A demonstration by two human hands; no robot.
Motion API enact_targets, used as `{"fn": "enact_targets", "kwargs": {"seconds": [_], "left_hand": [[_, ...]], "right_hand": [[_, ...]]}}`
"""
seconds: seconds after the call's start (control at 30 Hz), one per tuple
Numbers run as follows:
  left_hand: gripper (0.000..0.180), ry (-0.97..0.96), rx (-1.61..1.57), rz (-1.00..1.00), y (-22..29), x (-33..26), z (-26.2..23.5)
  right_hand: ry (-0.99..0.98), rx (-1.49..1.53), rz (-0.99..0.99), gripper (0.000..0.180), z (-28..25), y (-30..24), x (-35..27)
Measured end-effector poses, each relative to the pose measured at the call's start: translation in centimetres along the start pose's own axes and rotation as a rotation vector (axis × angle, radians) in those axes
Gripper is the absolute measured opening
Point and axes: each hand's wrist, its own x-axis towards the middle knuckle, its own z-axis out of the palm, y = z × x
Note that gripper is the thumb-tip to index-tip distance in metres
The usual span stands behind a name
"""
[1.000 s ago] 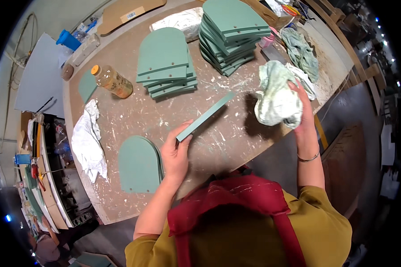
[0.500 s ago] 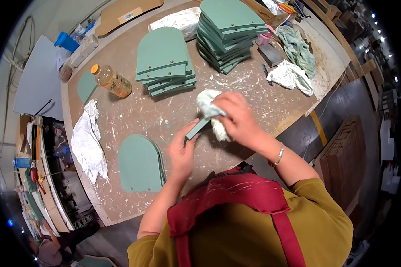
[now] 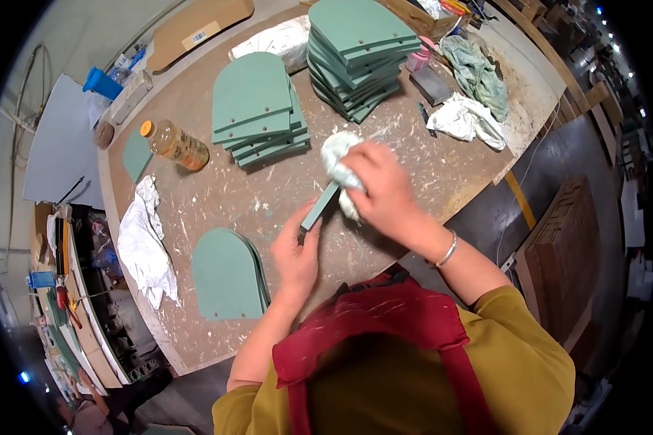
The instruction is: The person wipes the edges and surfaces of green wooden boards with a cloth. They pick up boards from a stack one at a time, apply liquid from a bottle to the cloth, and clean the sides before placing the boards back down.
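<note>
The left hand (image 3: pixel 295 250) gripped a green panel (image 3: pixel 319 206) edge-on; the right hand (image 3: pixel 384 190) pressed a crumpled rag (image 3: pixel 338 161) onto it, hiding its far end.

On the paint-spattered wooden desk (image 3: pixel 218 203), your left hand (image 3: pixel 295 254) holds the thin green arched panel (image 3: pixel 319 206) on edge near your body, and your right hand (image 3: pixel 384 190) presses the crumpled pale rag (image 3: pixel 337 156) against its far end. To your left lies a small pile of flat green arched panels (image 3: pixel 225 275), with a white crumpled cloth (image 3: pixel 146 243) further left. Behind the cloth lies a clear plastic bottle of amber liquid (image 3: pixel 175 143). Beyond your hands sit a low stack of green panels (image 3: pixel 257 109) and, to its right, a taller stack of green panels (image 3: pixel 355 51).
</note>
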Motion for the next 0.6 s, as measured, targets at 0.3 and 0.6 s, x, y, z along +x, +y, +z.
{"fn": "enact_targets", "kwargs": {"seconds": [0.3,0.6], "left_hand": [[0.028,-0.037,0.157,0.091,1.0,0.8,0.2],[0.026,-0.082,0.184,0.024,2.0,1.0,0.1]], "right_hand": [[-0.071,-0.035,-0.052,0.026,-1.0,-0.8,0.3],[-0.124,0.062,-0.03,0.022,-0.6,-2.0,-0.4]]}}
